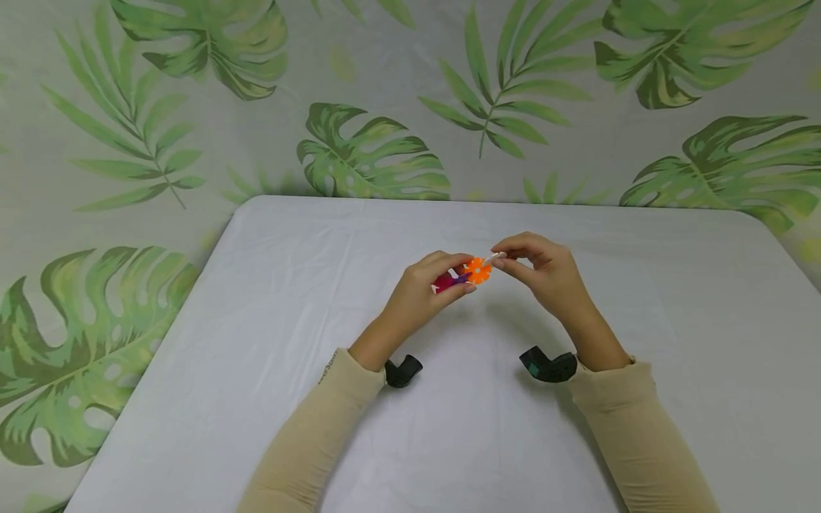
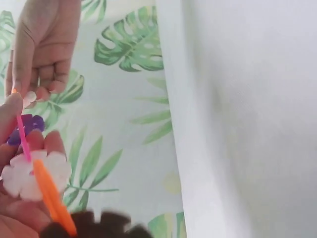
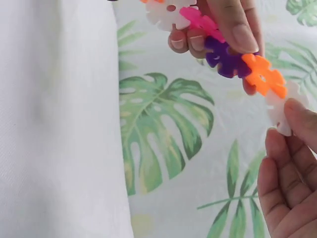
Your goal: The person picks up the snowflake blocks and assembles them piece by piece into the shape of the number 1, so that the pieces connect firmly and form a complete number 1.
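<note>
Between my hands, above the table, runs a chain of notched plastic flower discs. In the right wrist view it goes from a white disc (image 3: 161,16) through a pink disc (image 3: 200,22) and a purple disc (image 3: 227,58) to an orange disc (image 3: 262,75). My left hand (image 1: 423,288) holds the chain, thumb and fingers about the purple part. My right hand (image 1: 545,274) pinches another white disc (image 3: 277,115), its edge at the orange one; I cannot tell how deep it is slotted. Another orange disc (image 2: 49,196) shows edge-on in the left wrist view.
The table (image 1: 449,442) has a white cover. Behind it hangs a cloth (image 1: 385,64) with a green leaf print. Black wrist devices (image 1: 404,372) show at both cuffs, above the tabletop.
</note>
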The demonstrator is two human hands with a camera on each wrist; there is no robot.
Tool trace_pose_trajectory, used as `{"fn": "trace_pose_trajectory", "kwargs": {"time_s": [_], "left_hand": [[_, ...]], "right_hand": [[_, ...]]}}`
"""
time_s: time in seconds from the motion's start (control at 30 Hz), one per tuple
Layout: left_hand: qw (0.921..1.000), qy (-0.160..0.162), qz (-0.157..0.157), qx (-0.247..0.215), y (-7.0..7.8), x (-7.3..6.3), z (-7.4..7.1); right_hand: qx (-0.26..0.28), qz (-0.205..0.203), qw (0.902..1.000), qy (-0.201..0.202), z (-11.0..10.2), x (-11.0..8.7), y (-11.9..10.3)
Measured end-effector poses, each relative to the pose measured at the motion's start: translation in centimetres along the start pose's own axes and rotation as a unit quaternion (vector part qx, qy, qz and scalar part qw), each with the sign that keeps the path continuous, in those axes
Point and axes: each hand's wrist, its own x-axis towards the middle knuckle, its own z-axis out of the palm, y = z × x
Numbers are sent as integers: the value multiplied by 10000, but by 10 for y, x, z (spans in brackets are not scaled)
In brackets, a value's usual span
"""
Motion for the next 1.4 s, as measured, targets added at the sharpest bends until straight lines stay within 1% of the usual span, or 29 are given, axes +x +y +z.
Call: {"fn": "trace_pose_trajectory", "kwargs": {"time_s": [0.07,0.17,0.23,0.3,0.4,0.5,0.57,0.63,0.7,0.77,0.83,0.93,1.0,1.1,1.2,1.3,1.4], "left_hand": [[9984,-118,-234,-496,4,1,0],[9907,-401,-640,-1133,25,4,-6],[9851,-587,-814,-1394,37,5,-10],[9820,-727,-876,-1504,47,7,-14],[9802,-767,-797,-1640,47,7,-13],[9783,-697,-677,-1832,45,6,-11],[9749,-633,-603,-2046,44,5,-10],[9700,-564,-600,-2287,43,4,-7],[9650,-487,-643,-2497,42,3,-5],[9624,-401,-700,-2593,42,3,-3],[9648,-324,-690,-2516,43,4,-1],[9730,-219,-633,-2209,44,4,1],[9768,-140,-629,-2041,45,5,3],[9766,-82,-776,-2003,44,7,5],[9719,-139,-994,-2130,41,8,7],[9633,-258,-1311,-2327,34,10,9],[9549,-430,-1622,-2451,27,11,11]], "right_hand": [[274,114,9995,131,-2,-1,6],[584,317,9973,306,-5,-1,0],[700,454,9957,406,-6,0,-6],[840,533,9940,457,-7,1,-12],[974,557,9925,479,-8,1,-12],[1117,546,9912,455,-8,1,-12],[1213,560,9900,444,-8,2,-13],[1243,557,9897,437,-8,2,-13],[1278,563,9893,431,-9,1,-11],[1332,567,9886,412,-10,1,-8],[1243,535,9902,355,-12,1,-6],[1040,482,9932,228,-13,4,-4],[815,461,9955,147,-14,6,-4],[729,516,9960,76,-15,9,-3],[885,614,9942,41,-15,10,1],[960,819,9920,19,-15,9,10],[720,1157,9907,-19,-16,6,18]]}}
